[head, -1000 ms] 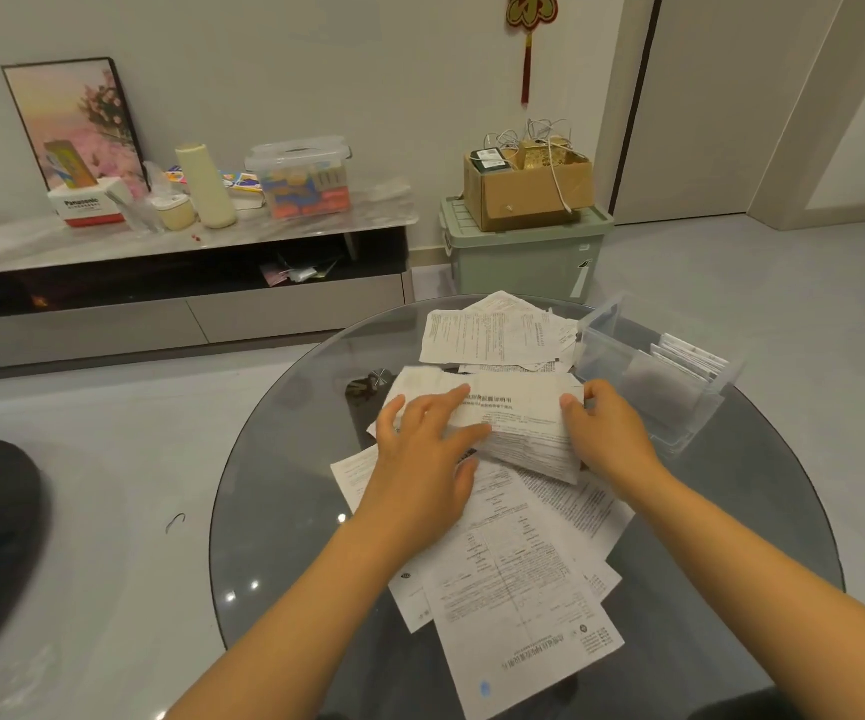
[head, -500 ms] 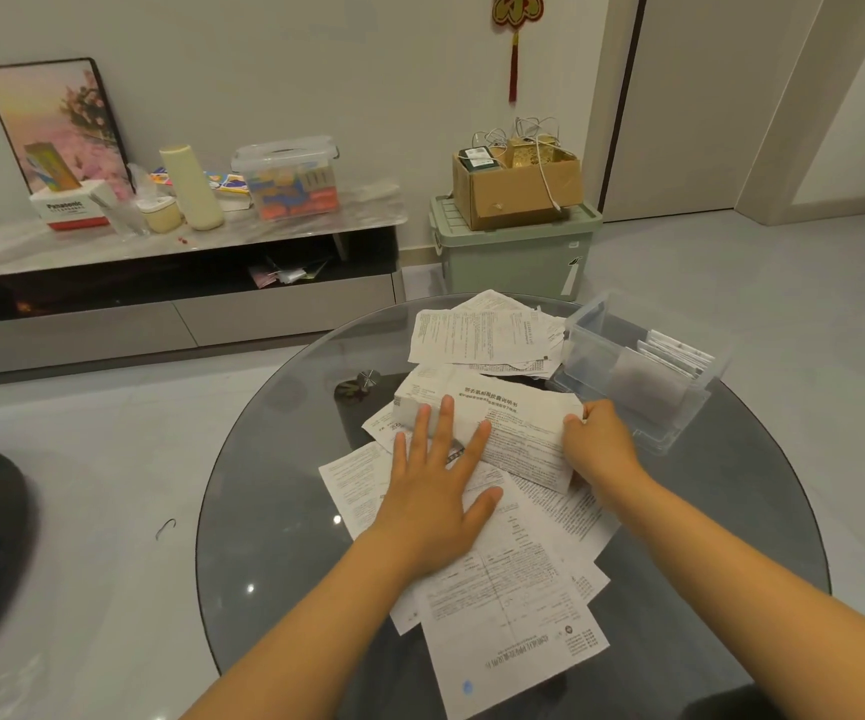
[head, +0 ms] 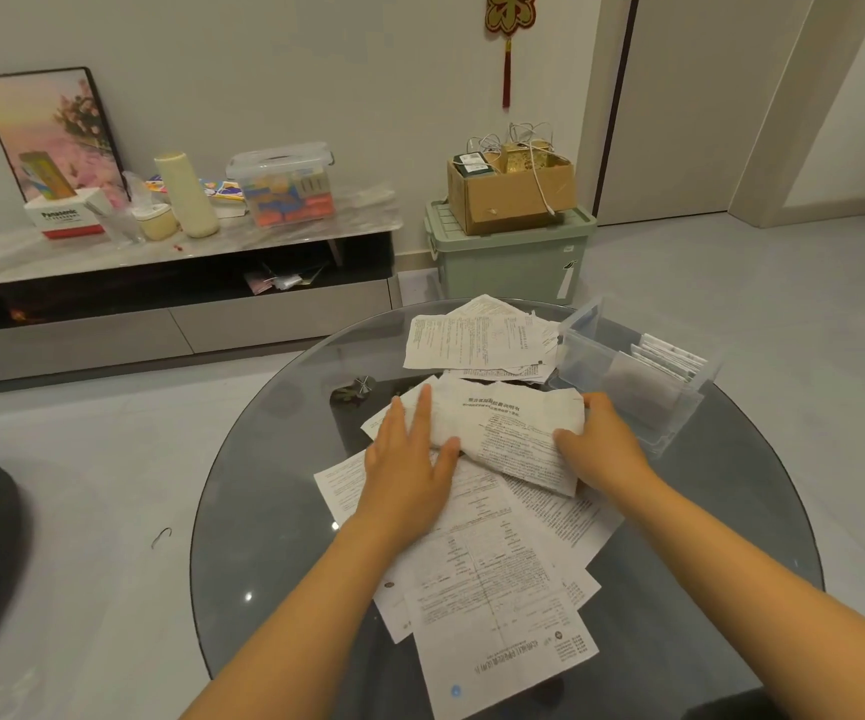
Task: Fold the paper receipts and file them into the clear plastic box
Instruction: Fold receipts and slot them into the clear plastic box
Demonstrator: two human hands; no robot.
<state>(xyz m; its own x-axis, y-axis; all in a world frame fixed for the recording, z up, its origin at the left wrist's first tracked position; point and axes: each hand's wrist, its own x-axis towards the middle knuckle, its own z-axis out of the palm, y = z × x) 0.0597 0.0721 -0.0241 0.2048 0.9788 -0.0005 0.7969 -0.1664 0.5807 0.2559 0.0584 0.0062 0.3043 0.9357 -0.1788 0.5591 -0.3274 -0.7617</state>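
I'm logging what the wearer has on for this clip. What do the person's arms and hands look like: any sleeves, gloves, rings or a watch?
Both forearms are bare, with no sleeves in view. The left hand and right hand wear no gloves, and no rings, watch or bracelet show.

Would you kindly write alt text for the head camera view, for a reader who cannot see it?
A person's left hand presses flat on a folded receipt while the right hand grips its other end, over loose papers on a round glass table. A clear plastic box holding filed receipts stands just right of the hands.
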